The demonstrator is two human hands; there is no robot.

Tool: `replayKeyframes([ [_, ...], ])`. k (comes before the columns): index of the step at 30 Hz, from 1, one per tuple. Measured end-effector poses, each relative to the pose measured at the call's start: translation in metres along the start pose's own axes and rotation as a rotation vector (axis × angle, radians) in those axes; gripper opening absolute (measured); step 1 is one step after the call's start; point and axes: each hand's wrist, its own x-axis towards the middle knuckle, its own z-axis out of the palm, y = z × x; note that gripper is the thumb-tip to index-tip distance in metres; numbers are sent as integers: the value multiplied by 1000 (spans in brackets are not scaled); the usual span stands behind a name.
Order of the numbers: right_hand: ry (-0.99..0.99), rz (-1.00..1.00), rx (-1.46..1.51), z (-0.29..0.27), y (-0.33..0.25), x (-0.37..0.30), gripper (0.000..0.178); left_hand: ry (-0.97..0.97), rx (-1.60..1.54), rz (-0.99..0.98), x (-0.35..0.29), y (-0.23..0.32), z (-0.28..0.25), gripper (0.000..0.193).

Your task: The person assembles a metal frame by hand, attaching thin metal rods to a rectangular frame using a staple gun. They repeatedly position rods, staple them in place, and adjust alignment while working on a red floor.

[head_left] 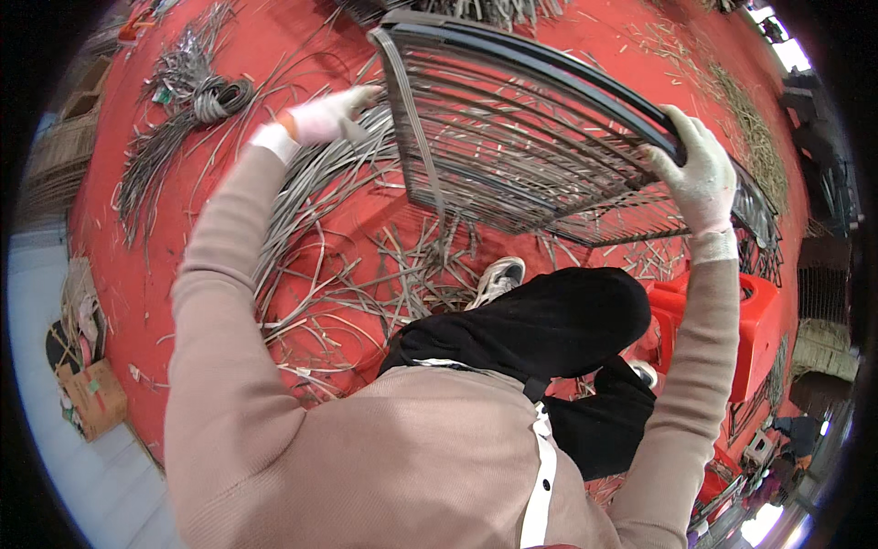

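In front of me a dark barred frame (535,128) stands tilted, with thin parallel rods running across it and a thick black rail along its far edge. A flat grey strip (412,119) runs down over its left end, and its tail hangs below. My right hand (700,174), in a pale glove, grips the black rail near the right corner, thumb on the near side. My left hand (331,117), also gloved, is beside the left corner with thumb and fingers apart. Whether its fingertips touch the frame I cannot tell.
Loose grey strips (302,201) lie heaped on the red floor (210,46) to the left and under the frame. A tied bundle of strips (215,101) lies farther left. A red plastic stool (754,329) stands at my right, and a cardboard box (94,398) at the far left.
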Motion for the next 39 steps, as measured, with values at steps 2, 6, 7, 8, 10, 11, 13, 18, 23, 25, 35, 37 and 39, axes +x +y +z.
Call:
replayKeyframes([
  [2, 28, -24, 27, 2, 4, -2, 63, 112, -102, 72, -5, -3, 49, 83],
  [6, 10, 13, 60, 10, 21, -3, 58, 621, -503, -7, 24, 8, 139, 69],
  [7, -35, 47, 53, 11, 28, -2, 54, 734, -634, -34, 36, 12, 150, 66],
  [8, -51, -17, -1, 12, 36, 1, 55, 810, -447, -115, 50, 17, 154, 64],
  [10, 67, -125, -101, 11, 56, 6, 58, 754, -252, -345, 67, 27, 156, 63],
  [11, 126, -109, -192, 12, 67, 6, 61, 650, -247, -435, 79, 35, 152, 65],
  [13, 261, -43, -142, 13, 91, -6, 64, 620, -213, -302, 98, 50, 143, 64],
  [18, 234, 542, 678, 33, 123, -116, 46, 801, -362, -179, 189, 89, 134, 76],
  [23, 281, 1006, 1039, 22, 59, -203, 31, 583, -97, 118, 301, 107, 123, 106],
  [25, 306, 876, 1082, 1, 2, -211, 31, 516, -195, 30, 334, 132, 121, 109],
  [35, 244, 1233, 2568, -12, -124, -231, 71, 641, -358, -390, 353, 249, 162, 75],
  [37, 194, 1052, 1971, -27, -95, -245, 65, 750, -501, -518, 354, 244, 164, 76],
  [39, 326, 998, 1356, -40, -66, -257, 64, 884, -731, -612, 358, 238, 167, 65],
])
